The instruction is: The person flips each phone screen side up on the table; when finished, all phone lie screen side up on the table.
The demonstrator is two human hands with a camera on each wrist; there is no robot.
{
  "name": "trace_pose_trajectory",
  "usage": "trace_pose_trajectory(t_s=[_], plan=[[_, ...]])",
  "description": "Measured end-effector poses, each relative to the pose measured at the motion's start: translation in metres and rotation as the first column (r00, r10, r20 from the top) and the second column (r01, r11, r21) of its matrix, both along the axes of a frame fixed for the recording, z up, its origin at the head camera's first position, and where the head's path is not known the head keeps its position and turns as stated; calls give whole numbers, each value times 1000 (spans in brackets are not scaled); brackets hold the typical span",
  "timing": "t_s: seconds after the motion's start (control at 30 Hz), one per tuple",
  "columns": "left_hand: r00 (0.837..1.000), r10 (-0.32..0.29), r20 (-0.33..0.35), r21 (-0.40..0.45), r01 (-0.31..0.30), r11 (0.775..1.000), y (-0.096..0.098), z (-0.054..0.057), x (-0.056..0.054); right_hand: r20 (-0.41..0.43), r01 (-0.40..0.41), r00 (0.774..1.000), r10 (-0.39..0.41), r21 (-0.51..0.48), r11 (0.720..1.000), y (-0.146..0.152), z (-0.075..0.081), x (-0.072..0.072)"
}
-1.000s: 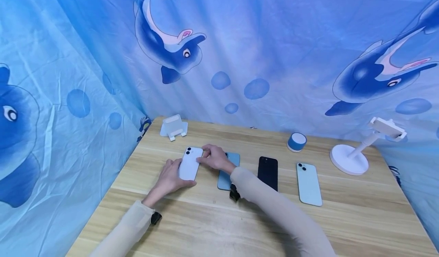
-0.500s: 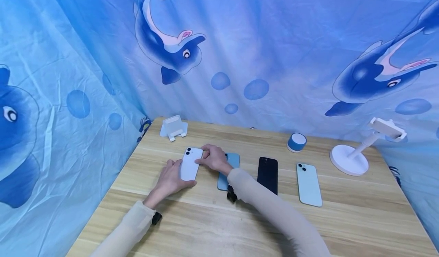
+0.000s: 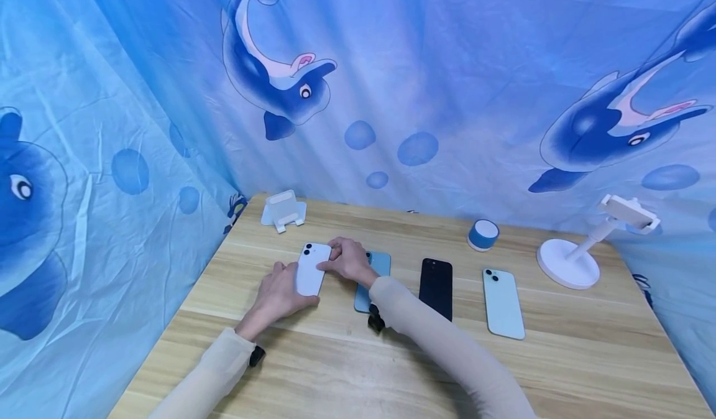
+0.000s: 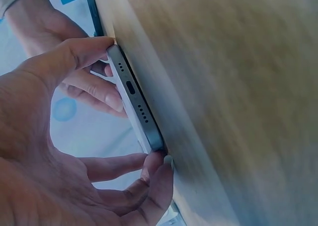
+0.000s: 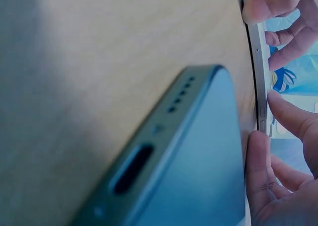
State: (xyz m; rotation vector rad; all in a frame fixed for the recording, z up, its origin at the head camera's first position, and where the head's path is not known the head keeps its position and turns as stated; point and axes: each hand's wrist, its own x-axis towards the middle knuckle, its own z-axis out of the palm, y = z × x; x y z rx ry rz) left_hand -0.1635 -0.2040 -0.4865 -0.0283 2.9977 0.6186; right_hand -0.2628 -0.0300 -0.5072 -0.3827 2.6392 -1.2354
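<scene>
A white smartphone (image 3: 309, 276) lies back up at the left of the table, camera lenses at its far end. My left hand (image 3: 278, 293) grips its near end, the thumb at one bottom corner and fingers along the left side. In the left wrist view, the smartphone's (image 4: 133, 92) charging-port edge shows between thumb and fingers. My right hand (image 3: 349, 260) pinches the upper right edge, thumb over the back. The right wrist view shows the smartphone's (image 5: 258, 62) side close to the wood; whether it fully touches cannot be told. A blue smartphone (image 3: 363, 296) lies partly under my right hand and wrist.
A black smartphone (image 3: 436, 282), partly behind the right sleeve, and a pale green smartphone (image 3: 504, 307) lie to the right. Along the back stand a white phone stand (image 3: 284, 209), a blue-and-white cylinder (image 3: 483, 235) and a round-based white phone holder (image 3: 570, 263). A printed curtain hangs behind the table.
My right wrist has shifted slightly left and nearer, and its thumb sits a little further over the white smartphone's back. Both hands keep their hold. The head view has tilted slightly.
</scene>
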Motion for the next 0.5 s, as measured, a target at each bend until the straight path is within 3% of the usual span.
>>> trace_pose_trajectory(t_s=[0.3, 0.5], plan=[[1000, 1, -6, 22, -1, 1000, -4, 0, -1, 34, 0, 999, 1, -17, 1000, 1, 2, 1], [1000, 4, 7, 70, -5, 998, -4, 3, 2, 101, -14, 994, 30, -149, 989, 4, 4, 3]])
